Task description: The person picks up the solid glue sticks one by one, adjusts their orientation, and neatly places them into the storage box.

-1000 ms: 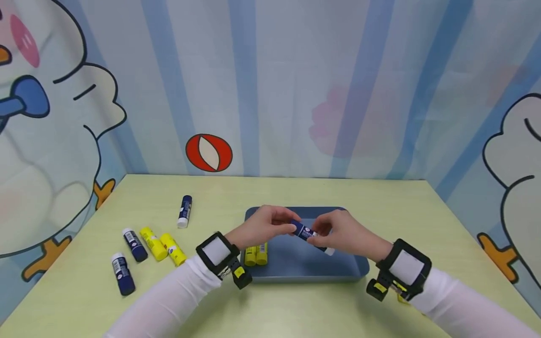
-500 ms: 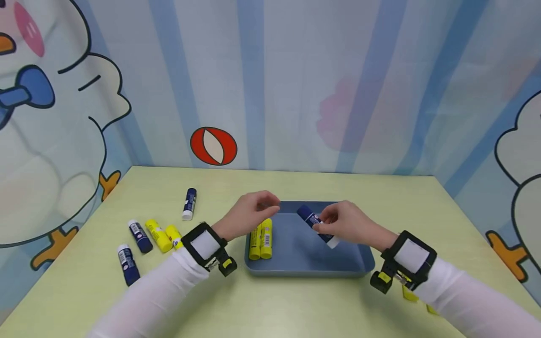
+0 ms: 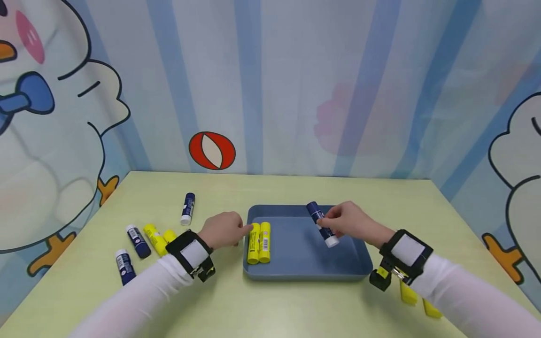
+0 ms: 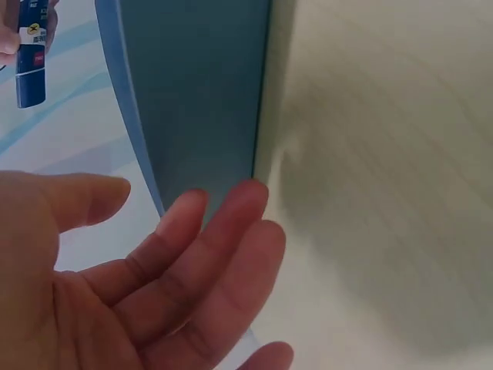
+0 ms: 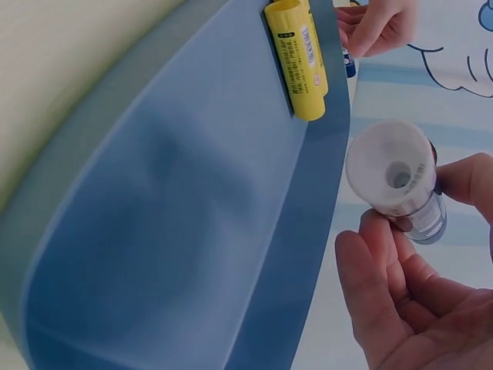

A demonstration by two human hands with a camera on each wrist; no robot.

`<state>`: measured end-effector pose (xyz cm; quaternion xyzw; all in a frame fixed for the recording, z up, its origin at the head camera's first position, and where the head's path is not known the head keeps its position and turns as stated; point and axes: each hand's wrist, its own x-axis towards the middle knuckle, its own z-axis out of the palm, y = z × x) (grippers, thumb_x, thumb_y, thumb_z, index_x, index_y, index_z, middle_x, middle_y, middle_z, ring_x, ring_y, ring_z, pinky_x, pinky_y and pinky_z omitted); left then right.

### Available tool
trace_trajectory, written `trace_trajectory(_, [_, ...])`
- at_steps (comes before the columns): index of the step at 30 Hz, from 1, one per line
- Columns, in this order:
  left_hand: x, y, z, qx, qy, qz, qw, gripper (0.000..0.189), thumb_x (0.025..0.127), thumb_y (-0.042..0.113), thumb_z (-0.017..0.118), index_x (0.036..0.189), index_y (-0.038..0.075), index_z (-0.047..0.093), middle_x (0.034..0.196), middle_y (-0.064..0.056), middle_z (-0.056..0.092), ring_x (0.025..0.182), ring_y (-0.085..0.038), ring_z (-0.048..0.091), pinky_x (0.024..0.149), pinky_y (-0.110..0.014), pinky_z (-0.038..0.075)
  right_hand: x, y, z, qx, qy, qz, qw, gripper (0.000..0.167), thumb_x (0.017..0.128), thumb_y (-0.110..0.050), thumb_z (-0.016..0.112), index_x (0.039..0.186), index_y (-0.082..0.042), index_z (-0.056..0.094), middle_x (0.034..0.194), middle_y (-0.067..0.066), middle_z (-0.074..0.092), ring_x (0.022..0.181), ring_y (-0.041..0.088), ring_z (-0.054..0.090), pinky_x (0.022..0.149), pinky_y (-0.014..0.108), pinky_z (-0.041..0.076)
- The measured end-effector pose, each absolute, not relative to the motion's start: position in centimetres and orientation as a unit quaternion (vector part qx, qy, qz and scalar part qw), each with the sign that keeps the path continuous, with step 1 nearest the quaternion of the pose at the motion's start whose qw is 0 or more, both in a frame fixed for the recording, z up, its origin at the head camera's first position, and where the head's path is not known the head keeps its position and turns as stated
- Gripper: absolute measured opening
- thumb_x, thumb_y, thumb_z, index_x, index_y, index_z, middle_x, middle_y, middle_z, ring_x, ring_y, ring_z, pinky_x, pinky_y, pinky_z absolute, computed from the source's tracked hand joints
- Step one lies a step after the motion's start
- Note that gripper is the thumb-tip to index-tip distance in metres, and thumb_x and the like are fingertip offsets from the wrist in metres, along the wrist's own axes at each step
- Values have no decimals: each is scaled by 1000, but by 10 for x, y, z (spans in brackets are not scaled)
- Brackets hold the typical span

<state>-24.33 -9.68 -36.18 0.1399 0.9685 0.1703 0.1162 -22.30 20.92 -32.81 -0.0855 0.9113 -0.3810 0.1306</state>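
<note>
In the head view, my right hand (image 3: 355, 220) pinches a dark blue glue stick (image 3: 320, 220) by its middle, above the right half of the blue-grey tray (image 3: 304, 273). Its white end points down toward me; the right wrist view shows that white base (image 5: 389, 166) end-on between thumb and fingers. My left hand (image 3: 224, 230) hovers by the tray's left edge, fingers loosely bent and nothing in them, as the left wrist view shows. Two yellow glue sticks, the left one (image 3: 253, 243) and the right one (image 3: 265, 241), lie side by side at the tray's left end.
Left on the table (image 3: 220, 300) lie several blue glue sticks, one of them far back (image 3: 188, 209), and yellow ones (image 3: 155, 239) partly behind my left sleeve. Two more yellow pieces, one (image 3: 408, 293) near the other (image 3: 432, 309), show beside my right sleeve. A printed curtain (image 3: 287, 94) hangs behind.
Both hands held the blue glue stick at first. The left hand has let go and moved left to the tray's edge. The right hand keeps the stick, now turned steeper.
</note>
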Motion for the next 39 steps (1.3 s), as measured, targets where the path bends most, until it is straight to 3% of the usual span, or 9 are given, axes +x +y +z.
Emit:
trace_trajectory(13, [-243, -91, -373, 126, 961, 196, 152, 33, 94, 18, 58, 62, 10, 62, 55, 0, 61, 50, -17, 58, 47, -25, 35, -224, 197, -344, -61, 909, -386, 147, 24, 91, -24, 67, 86, -1, 71, 61, 4, 54, 63, 18, 62, 71, 39, 55])
trace_trajectory(19, [-245, -88, -372, 127, 961, 195, 148, 32, 92, 17, 62, 61, 9, 63, 52, -1, 61, 49, -17, 57, 46, -24, 33, -224, 185, -352, -70, 908, -381, 159, 25, 90, -25, 68, 88, 0, 72, 63, 4, 59, 64, 16, 63, 68, 36, 55])
trace_trajectory(29, [-245, -87, -372, 117, 961, 197, 153, 32, 92, 16, 63, 61, 8, 63, 50, 0, 60, 50, -18, 60, 47, -24, 34, -232, 147, -359, -19, 895, -385, 224, 26, 90, -23, 68, 82, 1, 67, 76, 8, 63, 67, 17, 64, 66, 32, 56])
trace_trajectory(33, [-245, -87, -371, 114, 961, 199, 157, 31, 92, 16, 63, 62, 8, 63, 52, -1, 61, 50, -17, 61, 47, -24, 34, -236, 134, -361, -24, 900, -364, 238, 29, 90, -22, 68, 73, 1, 62, 73, 10, 64, 67, 18, 64, 66, 32, 55])
trace_trajectory(39, [-244, -87, -368, 118, 961, 196, 158, 31, 91, 15, 63, 61, 8, 64, 52, -1, 61, 50, -18, 60, 47, -24, 34, -242, 121, -365, -22, 906, -346, 241, 30, 90, -23, 68, 72, 0, 63, 70, 10, 65, 64, 18, 65, 64, 30, 55])
